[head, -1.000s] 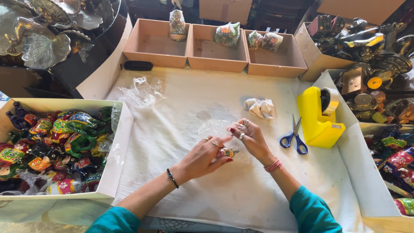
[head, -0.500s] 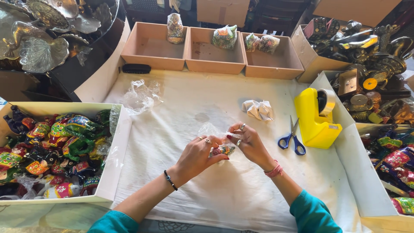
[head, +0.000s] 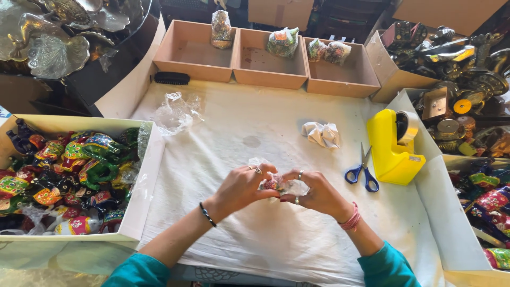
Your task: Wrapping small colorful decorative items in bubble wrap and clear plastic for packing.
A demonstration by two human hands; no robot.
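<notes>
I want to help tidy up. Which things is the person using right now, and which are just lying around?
In use:
- left hand and right hand
- small wrapped figurine, held by both hands

Lying about:
- scissors
- yellow tape dispenser
- crumpled white paper
- loose clear plastic
- black brush

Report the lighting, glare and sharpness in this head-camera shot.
Head view: soft even daylight on the white cloth, only faint shadows under the left hand and right hand; bright glints on the metal pieces top left; clear wrap between the hands shines and hides its contents; edges bend slightly from the wide lens.
</notes>
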